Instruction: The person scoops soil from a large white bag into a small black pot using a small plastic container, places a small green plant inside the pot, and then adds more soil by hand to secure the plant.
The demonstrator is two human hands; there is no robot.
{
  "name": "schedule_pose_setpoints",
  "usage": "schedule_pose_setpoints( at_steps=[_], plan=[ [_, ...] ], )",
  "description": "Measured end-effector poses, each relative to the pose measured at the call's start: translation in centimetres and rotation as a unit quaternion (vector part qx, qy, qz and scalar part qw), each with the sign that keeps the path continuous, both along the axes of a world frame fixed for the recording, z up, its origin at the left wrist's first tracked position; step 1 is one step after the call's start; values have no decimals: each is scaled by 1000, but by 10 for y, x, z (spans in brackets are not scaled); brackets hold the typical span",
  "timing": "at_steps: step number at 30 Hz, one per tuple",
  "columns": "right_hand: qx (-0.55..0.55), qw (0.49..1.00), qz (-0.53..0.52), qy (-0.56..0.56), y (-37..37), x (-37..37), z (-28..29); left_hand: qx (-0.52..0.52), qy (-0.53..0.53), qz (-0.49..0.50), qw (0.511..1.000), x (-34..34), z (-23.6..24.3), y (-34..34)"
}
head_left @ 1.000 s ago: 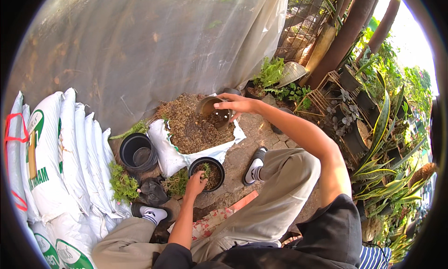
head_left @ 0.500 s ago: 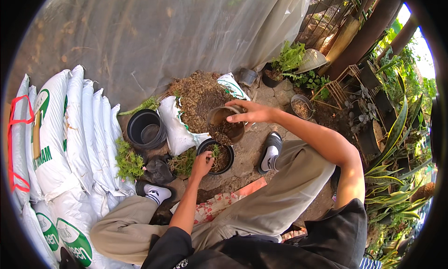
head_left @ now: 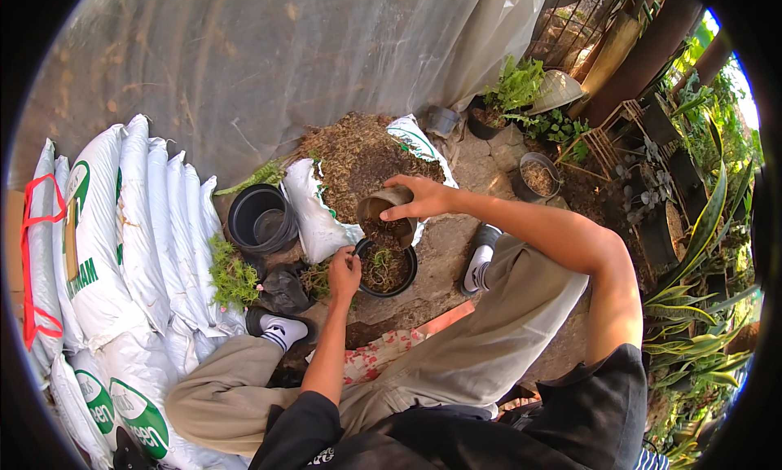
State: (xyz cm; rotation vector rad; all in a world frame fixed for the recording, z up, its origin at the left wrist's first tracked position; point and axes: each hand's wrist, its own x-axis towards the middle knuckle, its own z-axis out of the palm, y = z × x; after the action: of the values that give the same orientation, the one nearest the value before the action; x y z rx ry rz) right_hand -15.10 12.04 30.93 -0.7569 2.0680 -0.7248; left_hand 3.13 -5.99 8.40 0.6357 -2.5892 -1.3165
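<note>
My right hand [head_left: 419, 198] grips a brownish plastic pot [head_left: 377, 203] by its rim. The pot is tilted, and dark soil mix [head_left: 389, 234] spills from its mouth into a round black pot [head_left: 411, 276] below. A small green plant [head_left: 378, 266] sits in the black pot, with soil around it. At that pot's left rim, my left hand [head_left: 344, 273] is closed, its fingertips pinching the edge. Behind both pots lies an opened white sack [head_left: 309, 213] with a heap of brown planting mix [head_left: 352, 164].
Stacked white sacks [head_left: 102, 226] line the left side. Empty black pots [head_left: 262, 220] and a leafy plant [head_left: 230, 276] stand beside them. Beyond hangs a plastic sheet [head_left: 269, 71]. A potted fern [head_left: 517, 87], a pot of dry mix [head_left: 537, 178] and snake plants [head_left: 692, 323] are on the right.
My left hand has moved from the plant inside the black pot to its left rim. The brownish pot has shifted slightly left and tipped further, and soil now falls from it.
</note>
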Motion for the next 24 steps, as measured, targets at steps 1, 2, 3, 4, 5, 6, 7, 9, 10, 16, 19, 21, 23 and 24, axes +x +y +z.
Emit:
schedule_pose_setpoints(
  at_steps=[1, 2, 3, 4, 5, 6, 7, 9, 10, 16, 19, 21, 23, 24],
  plan=[
    [3, 1000, 1, 6, -3, 3, 0, -11, -12, 11, 1000, 1, 0, -2],
    [7, 1000, 3, 13, -5, 4, 0, -21, -24, 23, 999, 2, -1, -3],
    [13, 998, 15, 51, -6, 4, -4, -31, -35, 35, 998, 3, -3, -5],
    [20, 995, 26, 89, -8, 3, -12, -30, -60, 26, 997, 4, -4, -7],
    [27, 991, 38, 128, -10, 2, -15, -27, -85, 18, 996, 5, -4, -9],
    [31, 991, 41, 126, -12, 2, -19, -24, -110, 9, 994, 6, -4, -11],
    [35, 991, 43, 124, -13, 3, -23, -25, -124, -2, 992, 7, -4, -11],
    [42, 990, 50, 124, -16, 4, -29, -29, -149, -25, 988, 8, -3, -13],
    [45, 990, 54, 126, -18, 4, -32, -19, -167, -26, 985, 7, -3, -14],
    [73, 987, 64, 126, -22, 5, -32, 100, -225, -44, 968, 9, -9, -10],
    [68, 987, 70, 128, -25, 2, -35, 214, -256, -55, 941, 10, -18, -8],
    [74, 987, 67, 129, -25, 3, -30, 293, -263, -56, 917, 10, -21, -2],
    [88, 986, 60, 127, -23, 6, -25, 331, -261, -60, 905, 10, -23, 3],
    [87, 987, 56, 122, -22, 5, -27, 349, -260, -62, 898, 10, -22, 5]
  ],
)
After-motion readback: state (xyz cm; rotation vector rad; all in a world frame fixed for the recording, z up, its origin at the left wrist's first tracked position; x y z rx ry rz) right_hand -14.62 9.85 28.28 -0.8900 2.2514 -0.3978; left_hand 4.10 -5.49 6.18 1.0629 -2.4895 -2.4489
